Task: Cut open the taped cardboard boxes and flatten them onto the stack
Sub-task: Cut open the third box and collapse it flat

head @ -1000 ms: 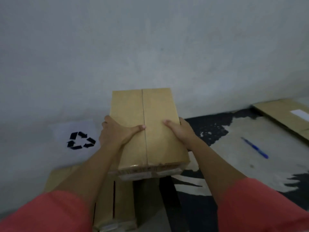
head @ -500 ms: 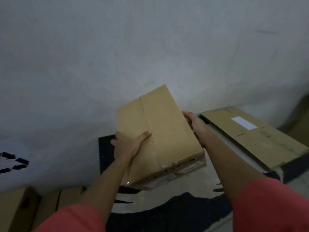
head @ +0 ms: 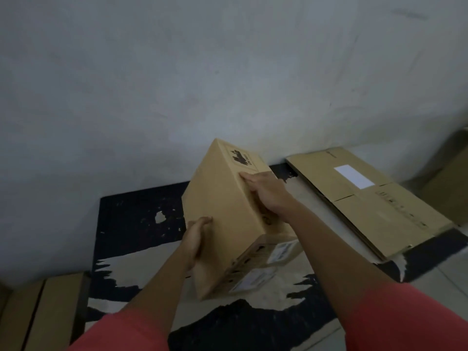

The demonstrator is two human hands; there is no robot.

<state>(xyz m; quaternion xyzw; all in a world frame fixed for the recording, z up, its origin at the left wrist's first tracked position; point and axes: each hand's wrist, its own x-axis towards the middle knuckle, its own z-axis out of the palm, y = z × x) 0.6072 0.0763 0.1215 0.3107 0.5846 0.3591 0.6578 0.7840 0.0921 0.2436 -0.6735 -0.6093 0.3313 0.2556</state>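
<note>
Tilted cardboard box (head: 228, 211) above the mat (head: 131, 211): left grip (head: 196, 239) clasps its lower side, right grip (head: 266, 191) clasps its upper face; flattened cardboard (head: 367, 198) alongside.

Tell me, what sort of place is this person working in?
Probably a storeroom or recycling corner: a stack of flattened cardboard lies beside a bare grey wall, more boxes stand at lower left, and a closed cardboard box is held above a worn black mat.
</note>
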